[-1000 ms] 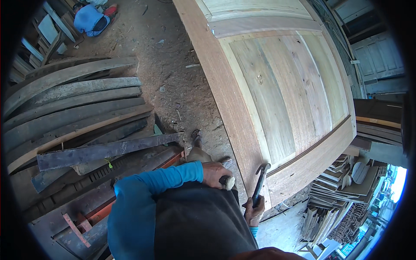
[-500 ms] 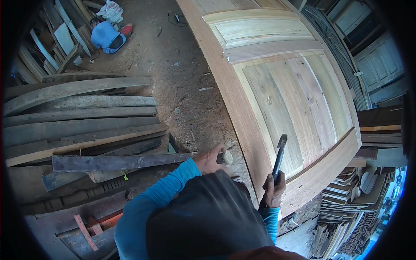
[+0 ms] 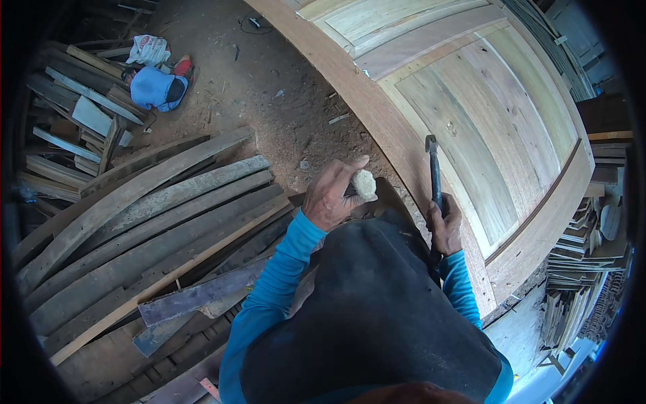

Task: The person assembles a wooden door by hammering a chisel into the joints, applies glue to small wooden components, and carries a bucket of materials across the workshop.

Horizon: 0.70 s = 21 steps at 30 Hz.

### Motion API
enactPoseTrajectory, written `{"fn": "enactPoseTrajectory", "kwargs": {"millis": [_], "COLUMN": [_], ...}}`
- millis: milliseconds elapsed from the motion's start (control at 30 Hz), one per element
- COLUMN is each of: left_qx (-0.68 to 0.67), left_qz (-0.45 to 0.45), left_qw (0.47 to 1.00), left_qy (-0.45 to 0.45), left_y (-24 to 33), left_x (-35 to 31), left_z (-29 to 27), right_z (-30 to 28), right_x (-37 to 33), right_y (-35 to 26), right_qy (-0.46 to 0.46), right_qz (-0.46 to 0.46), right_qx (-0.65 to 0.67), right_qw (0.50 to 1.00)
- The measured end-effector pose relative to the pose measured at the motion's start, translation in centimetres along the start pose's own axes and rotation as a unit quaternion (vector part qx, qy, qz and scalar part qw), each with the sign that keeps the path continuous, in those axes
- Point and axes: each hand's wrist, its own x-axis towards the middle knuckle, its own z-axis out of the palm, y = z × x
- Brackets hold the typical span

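The left hand (image 3: 328,197) pinches a pale, rough lump (image 3: 365,186) between thumb and fingers. The right hand (image 3: 447,226) wraps around a hammer (image 3: 435,176) near the wooden door (image 3: 474,145).

The hammer (image 3: 436,174) looks like hard metal, dark and a bit shiny. The pale lump (image 3: 364,185) looks dry, bumpy and rough. The big panel (image 3: 481,128) is bare wood, smooth and not shiny, with wavy lines and knots. The old planks (image 3: 208,210) are dull, rough wood. The blue sleeves (image 3: 272,283) are soft cloth. The white bag (image 3: 149,50) looks like thin, crinkly plastic. The ground (image 3: 269,111) is dusty, rough dirt.
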Motion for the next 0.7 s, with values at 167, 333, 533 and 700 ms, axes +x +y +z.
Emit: {"fn": "enactPoseTrajectory", "kwargs": {"millis": [167,333,533,700], "left_qx": [0.015,-0.024,-0.093,-0.111], "left_qz": [0.156,0.288,0.346,0.378], "left_qw": [0.984,0.946,0.905,0.864], "left_qy": [-0.080,-0.149,-0.228,-0.313], "left_y": [-1.3,-4.0,-7.3,-9.1], "left_x": [7.4,15.0,21.4,24.0], "left_z": [0.4,3.7,5.3,7.2], "right_z": [1.9,3.3,6.8,10.3], "right_x": [3.0,5.4,7.5,7.9], "right_y": [-2.7,-2.3,-4.2,-6.0], "right_qy": [0.001,0.041,0.044,0.171], "right_qz": [0.044,0.031,0.054,0.079], "right_qx": [0.021,0.017,0.041,0.045], "right_qw": [0.999,0.999,0.997,0.981]}}
